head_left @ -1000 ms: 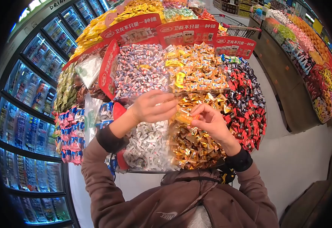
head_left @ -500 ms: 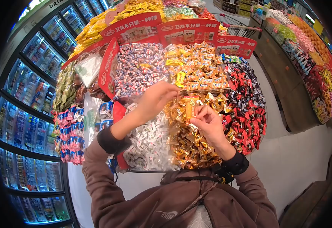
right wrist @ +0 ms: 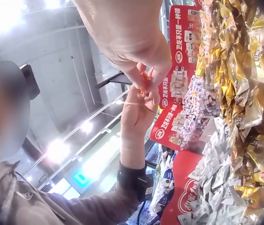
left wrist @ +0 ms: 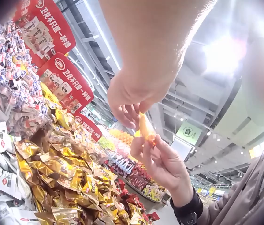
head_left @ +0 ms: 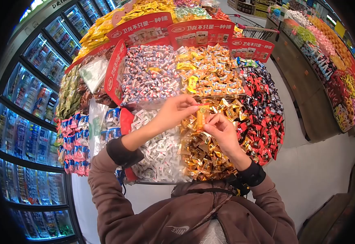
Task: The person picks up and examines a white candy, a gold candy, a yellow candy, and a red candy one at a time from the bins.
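A small orange-yellow wrapped snack packet [head_left: 202, 116] is held upright over the bin, a dark round mark near its top. My left hand [head_left: 176, 110] pinches its upper end between thumb and fingertips. On the lower right edge, thumb and fingers of my right hand [head_left: 222, 131] grip the same packet. The left wrist view shows the packet [left wrist: 146, 127] stretched between both hands' fingertips. In the right wrist view only an orange bit of the wrapper [right wrist: 145, 83] shows between the fingers. Below lie heaped gold-wrapped snacks [head_left: 210, 156].
White packets [head_left: 159, 156] fill the section to the left, red-wrapped ones [head_left: 263, 140] the right. Behind are purple-and-white sweets [head_left: 149, 73] and orange-wrapped sweets [head_left: 218, 73], backed by red sign boards [head_left: 202, 34]. Drink fridges [head_left: 31, 130] line the left; another sweets stand [head_left: 307, 81] is at right.
The packet has turned from slanted to upright in my right hand. My left hand, apart from it half a second ago, has come right and taken its upper end.
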Demonstrator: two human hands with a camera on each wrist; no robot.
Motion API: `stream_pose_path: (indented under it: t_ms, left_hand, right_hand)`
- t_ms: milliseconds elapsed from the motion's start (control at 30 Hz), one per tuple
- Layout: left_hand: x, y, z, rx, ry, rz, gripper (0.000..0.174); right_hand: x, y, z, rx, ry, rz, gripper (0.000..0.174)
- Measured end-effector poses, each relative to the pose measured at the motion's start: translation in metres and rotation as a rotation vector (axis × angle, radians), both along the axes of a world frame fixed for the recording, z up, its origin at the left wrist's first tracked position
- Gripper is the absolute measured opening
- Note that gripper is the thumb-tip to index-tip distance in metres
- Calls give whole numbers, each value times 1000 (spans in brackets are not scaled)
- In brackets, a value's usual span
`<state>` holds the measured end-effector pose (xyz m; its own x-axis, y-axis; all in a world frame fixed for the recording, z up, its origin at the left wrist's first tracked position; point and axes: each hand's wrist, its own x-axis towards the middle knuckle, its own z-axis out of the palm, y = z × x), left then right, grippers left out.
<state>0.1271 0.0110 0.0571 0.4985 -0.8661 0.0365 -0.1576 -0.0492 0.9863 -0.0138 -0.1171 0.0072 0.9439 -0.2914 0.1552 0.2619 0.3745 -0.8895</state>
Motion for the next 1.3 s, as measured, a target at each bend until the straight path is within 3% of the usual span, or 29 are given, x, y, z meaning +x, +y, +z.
stream_pose_path:
  t_ms: [467,867,1133,1167,1267,1300]
  left_hand:
    - [0,2,-6,10,177,14,12]
    - [-21,5,-27,42,232,7,12]
    - [-44,-30,-35,16,181,-130,23]
    - [-47,-39,-30,-4,168,-143,28]
    - [-63,-68,-5,-92,-224,-326,29]
    - [-65,-79,-12,-125,-460,-399,29]
  right_hand:
    - [-2,-1,-10,117,123,-1,7]
    - [-20,-7,-23,36,191,1,11]
    - [-57,-35,-25,89,274,-148,11]
    - [-64,-41,-24,115,274,-175,11]
    - [-86,-63,-28,106,246,-209,9]
    - [-96,-73,-27,72,284,-167,8]
